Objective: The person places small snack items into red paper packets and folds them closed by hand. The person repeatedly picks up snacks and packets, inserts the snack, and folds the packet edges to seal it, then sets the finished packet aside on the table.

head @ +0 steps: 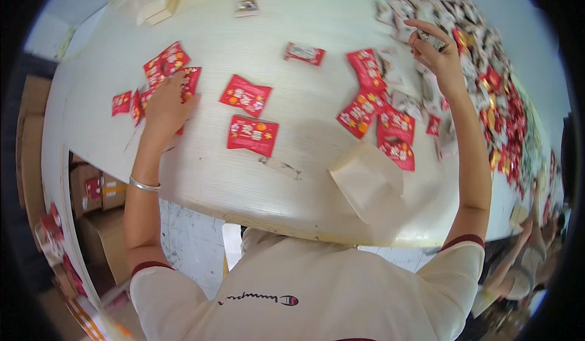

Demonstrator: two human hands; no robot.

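My left hand [167, 101], a bangle on its wrist, rests with bent fingers over a cluster of red printed snack packets [172, 58]. Its fingertips touch a packet, but whether they grip it is hidden. At the upper right my right hand [436, 58] curls over the edge of a heap of small wrapped pieces [438, 3]. A small white wrapped packet [431, 41] shows between its thumb and fingers. Between the hands lie two red packets, one farther [246, 95] and one nearer [252, 135]. More red packets [365, 71] are grouped left of my right forearm.
An open beige paper bag [368, 183] lies near the table's [292, 204] front edge. Several beige paper containers [157, 3] stand at the far left. A small red-and-white wrapped piece [305, 53] lies mid-table. Cardboard boxes [103, 236] sit low left. Another person's arm [532, 222] reaches in at right.
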